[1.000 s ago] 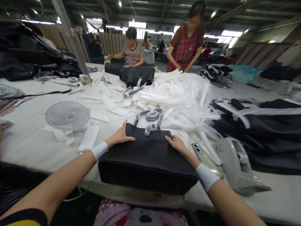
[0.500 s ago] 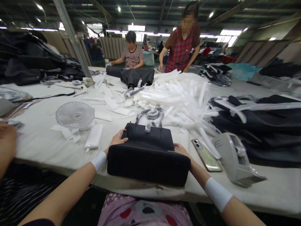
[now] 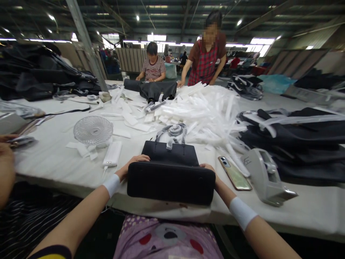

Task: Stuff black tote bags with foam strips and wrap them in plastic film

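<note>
A black handbag (image 3: 169,183) lies on the table edge before me, its flat base facing me. Its handles (image 3: 175,131), wrapped in clear film and white padding, stretch away across the table. My left hand (image 3: 136,161) grips the bag at its left side, fingers lying over the top of the body. At the opposite side my right hand (image 3: 208,167) holds the bag, with most of its fingers hidden behind the base corner. White bands circle both my wrists.
Left of the bag are a round fan (image 3: 93,130) and a white power bank (image 3: 112,154). A phone (image 3: 235,173) and a tape dispenser (image 3: 265,176) lie right. White packing strips (image 3: 205,111) heap behind; black bags (image 3: 302,144) are stacked right. A co-worker's hand (image 3: 7,162) is far left.
The bag's base has tipped slightly and sits a little higher. My left fingers have shifted inward over the bag's body. The standing co-worker's arm has reached lower toward the strips.
</note>
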`<state>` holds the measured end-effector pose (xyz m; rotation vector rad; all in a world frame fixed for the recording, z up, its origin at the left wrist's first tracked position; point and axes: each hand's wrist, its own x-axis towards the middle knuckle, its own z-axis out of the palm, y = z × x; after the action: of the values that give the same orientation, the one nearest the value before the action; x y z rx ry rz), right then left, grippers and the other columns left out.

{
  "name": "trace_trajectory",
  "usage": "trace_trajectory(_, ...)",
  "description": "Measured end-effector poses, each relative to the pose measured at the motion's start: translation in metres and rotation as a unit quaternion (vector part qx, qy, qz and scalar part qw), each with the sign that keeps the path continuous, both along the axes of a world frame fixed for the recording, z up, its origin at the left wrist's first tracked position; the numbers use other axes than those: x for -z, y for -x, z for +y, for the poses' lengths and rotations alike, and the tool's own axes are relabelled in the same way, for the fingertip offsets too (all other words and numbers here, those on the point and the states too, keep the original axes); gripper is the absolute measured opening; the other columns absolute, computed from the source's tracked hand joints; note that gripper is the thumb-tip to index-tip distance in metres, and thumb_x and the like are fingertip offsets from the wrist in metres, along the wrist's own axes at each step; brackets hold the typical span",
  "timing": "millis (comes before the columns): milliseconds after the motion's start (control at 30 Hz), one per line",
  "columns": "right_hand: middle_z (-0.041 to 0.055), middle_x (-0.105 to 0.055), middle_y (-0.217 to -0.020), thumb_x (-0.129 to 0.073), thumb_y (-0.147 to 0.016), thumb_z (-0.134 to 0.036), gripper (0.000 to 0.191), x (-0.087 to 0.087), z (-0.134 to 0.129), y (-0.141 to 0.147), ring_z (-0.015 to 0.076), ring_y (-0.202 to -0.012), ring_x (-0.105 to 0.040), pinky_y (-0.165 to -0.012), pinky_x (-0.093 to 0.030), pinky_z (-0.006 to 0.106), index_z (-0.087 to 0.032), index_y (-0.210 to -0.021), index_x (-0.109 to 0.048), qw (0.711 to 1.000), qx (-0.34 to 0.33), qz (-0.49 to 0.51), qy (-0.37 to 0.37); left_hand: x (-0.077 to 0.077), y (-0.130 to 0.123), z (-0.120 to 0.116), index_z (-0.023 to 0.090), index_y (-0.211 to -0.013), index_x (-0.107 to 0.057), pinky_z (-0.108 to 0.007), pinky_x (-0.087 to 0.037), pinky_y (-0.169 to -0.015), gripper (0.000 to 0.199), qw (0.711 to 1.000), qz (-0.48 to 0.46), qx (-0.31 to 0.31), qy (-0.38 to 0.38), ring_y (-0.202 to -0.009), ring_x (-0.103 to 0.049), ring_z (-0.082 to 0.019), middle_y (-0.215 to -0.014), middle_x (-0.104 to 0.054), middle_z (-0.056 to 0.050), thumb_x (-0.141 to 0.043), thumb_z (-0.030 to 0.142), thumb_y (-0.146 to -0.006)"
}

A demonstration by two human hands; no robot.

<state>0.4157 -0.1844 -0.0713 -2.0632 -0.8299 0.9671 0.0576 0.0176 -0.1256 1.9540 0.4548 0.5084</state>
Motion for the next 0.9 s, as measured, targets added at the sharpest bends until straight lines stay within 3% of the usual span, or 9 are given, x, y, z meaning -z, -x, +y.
trace_trajectory(100, 0.0061, -0.064, -0.060, -0.058, -0.075, -0.053, 0.038, -0.024, -0.014, 0.007, 0.0200, -0.054, -0.058, -0.053, -0.049, 0.032, -0.016, -0.067, -0.064, 0.998, 0.000, 0.060, -0.003, 0.007, -0.002, 0.003, 0.018, -0.094, -0.073, -0.037, -0.044, -0.102, 0.032, 1.000, 0.001, 0.007, 0.005, -0.109, -0.061, -0.023, -0.114, -0.068, -0.009, -0.058, 0.041, -0.077)
trace_trajectory(200, 0.0105, -0.072, -0.092, -0.042, -0.084, -0.068, 0.060, -0.059, -0.036, 0.016, 0.0232, -0.070, -0.066, -0.060, -0.053, 0.035, -0.020, -0.114, -0.062, 0.992, 0.017, 0.114, -0.046, 0.007, -0.007, 0.008, 0.019, -0.092, -0.073, -0.036, -0.045, -0.098, 0.030, 1.000, 0.004, 0.007, 0.015, -0.103, -0.062, -0.022, -0.110, -0.069, -0.008, -0.057, 0.040, -0.078)
trace_trajectory(300, 0.0090, -0.068, -0.113, -0.056, -0.079, -0.067, 0.065, -0.083, -0.055, 0.028, 0.0249, -0.090, -0.066, -0.075, -0.054, 0.035, -0.027, -0.130, -0.054, 0.991, -0.055, 0.054, -0.113, 0.009, -0.010, 0.010, 0.020, -0.090, -0.073, -0.036, -0.044, -0.100, 0.028, 1.000, -0.001, 0.008, 0.030, -0.101, -0.061, -0.021, -0.107, -0.070, -0.007, -0.060, 0.039, -0.075)
trace_trajectory(400, 0.0075, -0.071, -0.102, -0.073, -0.067, -0.057, 0.056, -0.078, -0.064, 0.037, 0.0263, -0.093, -0.065, -0.083, -0.052, 0.036, -0.020, -0.109, -0.067, 0.987, -0.112, -0.048, -0.106, 0.008, -0.013, 0.010, 0.020, -0.090, -0.073, -0.037, -0.041, -0.103, 0.028, 0.999, -0.009, 0.007, 0.052, -0.104, -0.060, -0.022, -0.107, -0.069, -0.006, -0.064, 0.039, -0.071)
trace_trajectory(600, 0.0091, -0.074, -0.092, -0.070, -0.066, -0.056, 0.052, -0.042, -0.065, 0.033, 0.0288, -0.090, -0.067, -0.082, -0.053, 0.041, -0.014, -0.094, -0.069, 0.996, -0.023, -0.043, -0.075, -0.021, 0.002, -0.003, 0.014, -0.102, -0.071, -0.040, -0.046, -0.094, 0.046, 0.993, -0.012, -0.020, 0.118, -0.096, -0.063, -0.026, -0.101, -0.070, -0.011, -0.066, 0.051, -0.075)
trace_trajectory(700, 0.0092, -0.075, -0.092, -0.069, -0.066, -0.057, 0.052, -0.041, -0.064, 0.033, 0.0300, -0.092, -0.067, -0.082, -0.053, 0.041, -0.014, -0.094, -0.069, 0.996, -0.020, -0.052, -0.072, -0.044, 0.024, -0.021, 0.020, -0.144, -0.042, -0.040, -0.050, -0.087, 0.073, 0.965, -0.041, 0.012, 0.258, -0.100, -0.065, -0.027, -0.120, -0.065, -0.015, -0.049, 0.065, -0.086)
trace_trajectory(767, 0.0094, -0.074, -0.093, -0.068, -0.066, -0.058, 0.053, -0.044, -0.065, 0.035, 0.0304, -0.093, -0.067, -0.082, -0.053, 0.041, -0.014, -0.095, -0.069, 0.996, -0.021, -0.057, -0.065, -0.058, 0.036, -0.034, 0.028, -0.153, -0.019, -0.040, -0.048, -0.093, 0.089, 0.937, -0.070, 0.052, 0.338, -0.114, -0.059, -0.029, -0.138, -0.053, -0.015, -0.055, 0.067, -0.081)
trace_trajectory(833, 0.0098, -0.074, -0.094, -0.067, -0.066, -0.059, 0.053, -0.049, -0.067, 0.035, 0.0307, -0.093, -0.067, -0.082, -0.053, 0.041, -0.014, -0.094, -0.068, 0.997, -0.030, -0.059, -0.050, -0.068, 0.042, -0.044, 0.029, -0.151, -0.025, -0.040, -0.045, -0.099, 0.100, 0.938, -0.049, 0.049, 0.339, -0.121, -0.054, -0.030, -0.142, -0.050, -0.012, -0.074, 0.058, -0.070)
trace_trajectory(900, 0.0107, -0.074, -0.092, -0.066, -0.067, -0.061, 0.054, -0.055, -0.067, 0.034, 0.0311, -0.091, -0.067, -0.080, -0.053, 0.041, -0.014, -0.094, -0.068, 0.995, -0.057, -0.071, -0.027, -0.071, 0.040, -0.049, 0.021, -0.139, -0.049, -0.038, -0.046, -0.098, 0.083, 0.955, 0.026, -0.005, 0.295, -0.115, -0.057, -0.029, -0.128, -0.061, -0.011, -0.078, 0.050, -0.066)
